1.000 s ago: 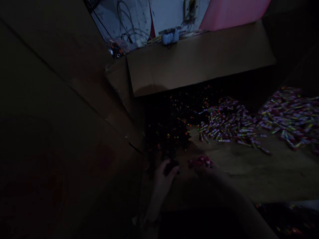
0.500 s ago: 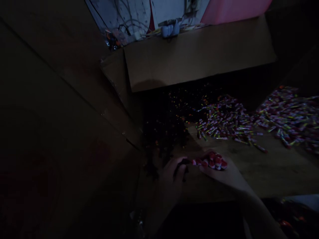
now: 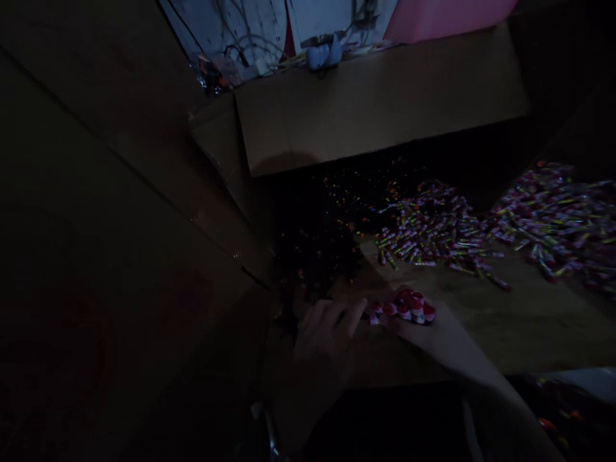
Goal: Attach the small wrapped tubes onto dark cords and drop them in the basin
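Observation:
The scene is very dim. My right hand (image 3: 428,330) is closed around a bunch of small slim tubes with red and pale pink ends (image 3: 411,308), held above the wooden tabletop. Just left of the bunch is my left hand (image 3: 327,333), fingers apart and bent, back of the hand toward me. Its fingertip is close to the nearest tube end, and I cannot tell whether they touch. Beyond both hands lies a loose heap of similar tubes with pink and yellow markings (image 3: 428,224).
A second, larger heap of tubes (image 3: 563,218) spreads at the right. A cardboard flap (image 3: 385,102) stands along the back, and a big brown panel (image 3: 120,212) fills the left. Small dark and orange bits (image 3: 317,250) are scattered on the table's left part.
My left hand has shifted slightly left and its fingers have opened out from a tighter curl. The right hand still holds the bunch, nearly in place. The view has moved a little.

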